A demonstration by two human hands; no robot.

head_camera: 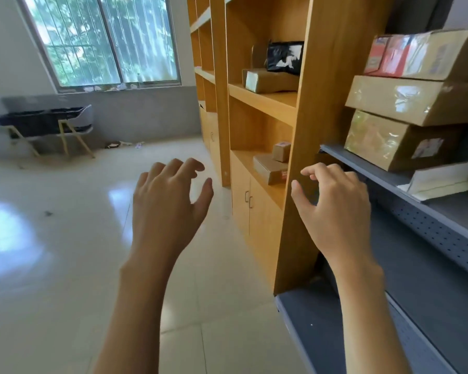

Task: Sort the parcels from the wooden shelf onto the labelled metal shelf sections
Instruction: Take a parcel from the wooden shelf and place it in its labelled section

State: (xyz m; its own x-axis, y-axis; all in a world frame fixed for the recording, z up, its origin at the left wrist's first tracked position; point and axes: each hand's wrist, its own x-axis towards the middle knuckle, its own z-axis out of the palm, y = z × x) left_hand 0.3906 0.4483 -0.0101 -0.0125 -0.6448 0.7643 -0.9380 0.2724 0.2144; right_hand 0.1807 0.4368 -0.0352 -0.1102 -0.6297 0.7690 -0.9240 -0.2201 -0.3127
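The wooden shelf [324, 103] stands ahead on the right. On its middle board lie a taped brown parcel [268, 81] and a black bag parcel [284, 58]. Lower down sit a flat brown box [268, 164] and a small cube box [281, 151] on top of it. The grey metal shelf [368, 171] at the far right carries three stacked cardboard boxes [405, 103] and a white flat parcel [443, 182]. My left hand [170, 201] and my right hand [335, 209] hover in front of me with loosely curled fingers, holding nothing. The right hand is in front of the wooden side panel.
A glossy tiled floor [65, 238] spreads to the left. A chair [49, 122] stands under the barred window [106, 41] at the back. Closed cupboard doors [250, 203] form the wooden unit's base. A lower grey metal shelf [322, 327] juts out at the bottom right.
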